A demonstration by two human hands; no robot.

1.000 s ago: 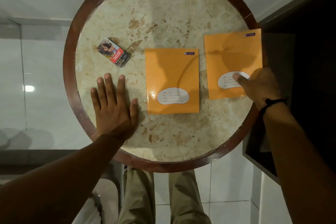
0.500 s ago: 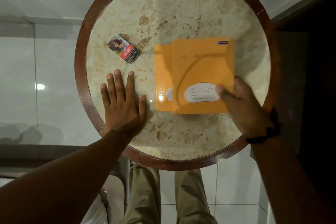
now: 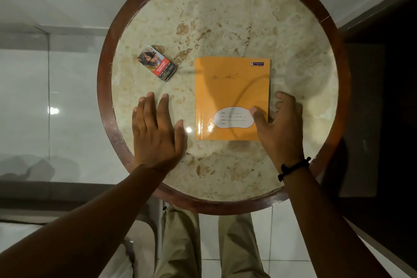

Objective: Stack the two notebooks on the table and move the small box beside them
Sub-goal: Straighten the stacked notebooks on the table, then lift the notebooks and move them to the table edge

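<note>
An orange notebook lies face up in the middle of the round marble table, squarely covering the second notebook, which is hidden beneath it. My right hand is at its lower right corner, thumb pressed on the cover by the white label and fingers at the right edge. My left hand rests flat on the table left of the notebooks, fingers apart, holding nothing. The small printed box lies tilted at the left, beyond my left fingertips and apart from the notebooks.
The table has a raised dark wooden rim. A dark cabinet stands close at the right. White tiled floor and my trousered legs show below the near edge.
My right hand has slid the right-hand notebook leftward and set it fully on top of the middle notebook. My left hand has stayed flat on the table. The box has not moved.
</note>
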